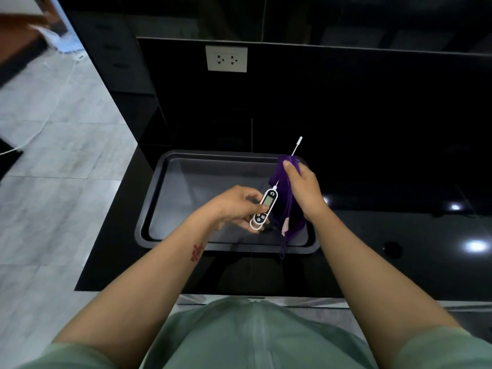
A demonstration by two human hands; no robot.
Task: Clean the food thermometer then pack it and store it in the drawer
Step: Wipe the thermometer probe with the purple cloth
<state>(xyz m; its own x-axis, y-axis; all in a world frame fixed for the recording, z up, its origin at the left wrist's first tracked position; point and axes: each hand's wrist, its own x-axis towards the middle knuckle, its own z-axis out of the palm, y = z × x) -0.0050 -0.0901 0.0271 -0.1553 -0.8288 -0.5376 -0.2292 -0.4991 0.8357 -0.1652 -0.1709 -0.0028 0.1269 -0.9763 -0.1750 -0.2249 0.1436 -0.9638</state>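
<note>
Purple cloth (pixel 288 209) hangs at the centre of the frame, pinched near its top by the right hand (pixel 302 186), which closes it around the metal probe of the food thermometer (pixel 265 206); the probe's white tip pokes out above the cloth toward the upper middle. Clamped on the thermometer's white body, just left of the cloth, is the left hand (pixel 239 206), thumb beside the small screen. Both hands hover over a dark tray (pixel 149 209) resting on the glossy black worktop (pixel 399 235). A white wall socket (pixel 226 59) sits above.
</note>
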